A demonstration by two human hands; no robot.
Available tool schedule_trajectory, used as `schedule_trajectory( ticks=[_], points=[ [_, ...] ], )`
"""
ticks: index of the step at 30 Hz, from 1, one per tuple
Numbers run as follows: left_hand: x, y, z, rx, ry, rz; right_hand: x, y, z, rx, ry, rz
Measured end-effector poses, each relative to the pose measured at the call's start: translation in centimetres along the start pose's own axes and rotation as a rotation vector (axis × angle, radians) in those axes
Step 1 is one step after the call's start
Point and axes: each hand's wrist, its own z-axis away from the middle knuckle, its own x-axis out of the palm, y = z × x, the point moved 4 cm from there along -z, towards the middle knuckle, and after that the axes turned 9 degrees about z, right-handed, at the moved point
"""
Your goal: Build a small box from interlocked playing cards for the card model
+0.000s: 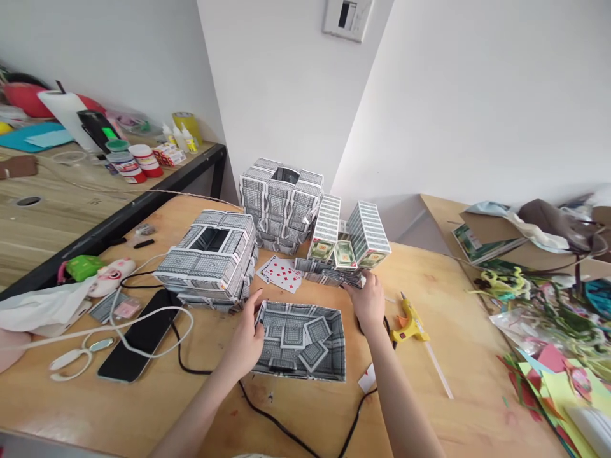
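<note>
An open box built from playing cards (pixel 301 340) lies on the wooden table (pixel 458 331) in front of me. My left hand (pixel 244 343) grips its left wall, fingers curled over the rim. My right hand (pixel 368 300) reaches past the box's far right corner and touches a flat pile of cards (pixel 329 275); its fingers are bent, and I cannot see whether they pinch a card. A fan of face-up red cards (pixel 280 273) lies just beyond the box.
Two taller card-built boxes (pixel 210 257) (pixel 281 200) and upright card packs (pixel 346 235) stand behind. A yellow glue gun (pixel 409 321) lies right, its black cord (pixel 267 413) running under my arms. A phone (pixel 138 337), scissors (pixel 79 356) and craft paper (pixel 563 381) lie around.
</note>
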Motion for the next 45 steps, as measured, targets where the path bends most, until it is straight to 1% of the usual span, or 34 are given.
schedule_trajectory(
  ticks=[2,5,7,14,18,21,24,26,29,32,35,38,39,40,41,43,45],
  points=[
    [0.0,0.0,0.0,0.015,-0.003,-0.003,0.4,0.7,0.2,0.043,-0.022,-0.07],
    [0.1,0.0,-0.1,0.034,-0.007,-0.004,0.9,1.2,0.3,0.069,-0.048,-0.178],
    [0.1,0.0,-0.2,0.042,-0.006,-0.001,1.0,1.1,0.3,0.081,-0.043,-0.234],
    [0.0,0.3,-0.1,0.053,-0.002,0.009,0.7,0.7,0.7,0.124,-0.124,-0.326],
    [-0.1,0.5,-0.1,0.047,-0.002,0.002,0.4,1.0,1.0,0.148,-0.184,-0.293],
    [-0.1,0.8,-0.2,0.047,-0.005,-0.02,0.0,0.7,1.3,0.086,-0.204,-0.246],
    [-0.1,1.1,-0.4,0.067,-0.016,-0.032,-0.3,0.2,1.4,0.037,-0.185,-0.228],
    [-0.1,1.1,-0.6,0.077,-0.018,-0.026,-0.2,0.1,1.0,0.056,-0.172,-0.204],
    [-0.1,0.6,-0.9,0.084,-0.013,0.002,0.1,0.4,-0.1,0.13,-0.17,-0.174],
    [-0.1,0.4,-0.8,0.089,0.004,0.026,0.3,0.8,-0.9,0.154,-0.201,-0.234],
    [-0.5,1.4,-0.3,0.159,0.053,-0.024,0.4,1.2,-0.9,0.142,-0.213,-0.29],
    [-1.3,3.9,0.7,0.298,0.172,-0.157,0.1,1.7,-0.2,0.156,-0.201,-0.298],
    [-1.5,4.7,1.0,0.333,0.187,-0.185,0.0,1.8,0.1,0.166,-0.194,-0.294],
    [-1.4,5.4,1.1,0.361,0.156,-0.204,-0.3,2.0,0.4,0.178,-0.183,-0.287],
    [-1.1,6.0,1.2,0.376,0.079,-0.219,-0.6,2.0,0.7,0.192,-0.164,-0.283],
    [0.1,6.4,1.1,0.363,-0.153,-0.259,-1.5,2.0,1.2,0.211,-0.118,-0.282],
    [1.7,6.1,0.9,0.337,-0.386,-0.336,-2.6,1.6,1.8,0.219,-0.095,-0.293]
  ],
)
